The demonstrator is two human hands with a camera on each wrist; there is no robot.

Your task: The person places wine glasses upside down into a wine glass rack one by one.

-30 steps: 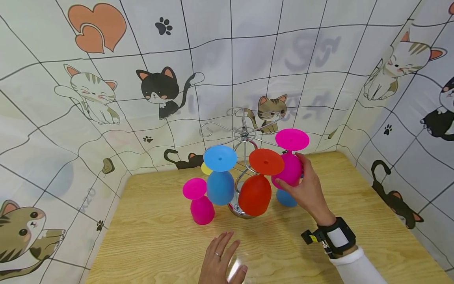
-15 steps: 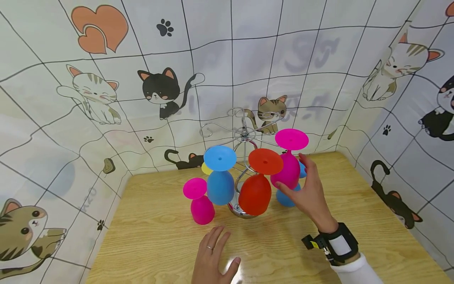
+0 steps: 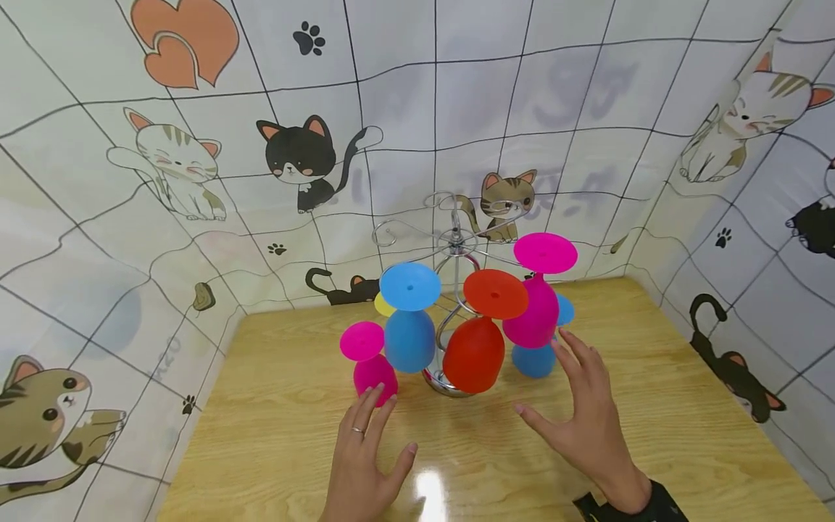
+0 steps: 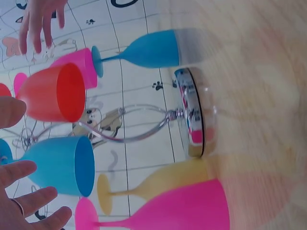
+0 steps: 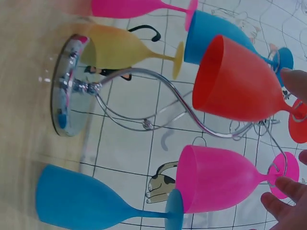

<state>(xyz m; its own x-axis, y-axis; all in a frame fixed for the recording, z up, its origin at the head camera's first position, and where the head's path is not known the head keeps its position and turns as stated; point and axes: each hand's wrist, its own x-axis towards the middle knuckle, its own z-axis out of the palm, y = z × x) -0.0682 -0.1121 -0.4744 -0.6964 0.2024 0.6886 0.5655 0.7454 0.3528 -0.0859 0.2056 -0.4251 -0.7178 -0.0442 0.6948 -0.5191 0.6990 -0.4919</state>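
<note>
My right hand (image 3: pixel 587 428) is spread with bent, separated fingers. It is below and right of a pink goblet (image 3: pixel 531 319) hanging upside down from a chrome goblet rack (image 3: pixel 455 243), and holds nothing. My left hand (image 3: pixel 362 460), a ring on one finger, reaches towards another pink goblet (image 3: pixel 375 377) standing rim-down on the table. Its fingertips overlap that goblet in the head view; whether they touch it I cannot tell. A blue goblet (image 4: pixel 62 165) and a red goblet (image 5: pixel 240 81) also hang upside down from the rack.
A yellow goblet (image 5: pixel 120 48) and a blue goblet (image 5: pixel 81 199) stand rim-down on the wooden table (image 3: pixel 274 449), on either side of the rack's round chrome base (image 4: pixel 192 112). A cat-printed curtain (image 3: pixel 404 109) surrounds the table's back and sides.
My right hand has released the hanging pink goblet and drawn back down towards me. My left hand has moved left and forward to the standing pink goblet. The hanging goblets stay in place.
</note>
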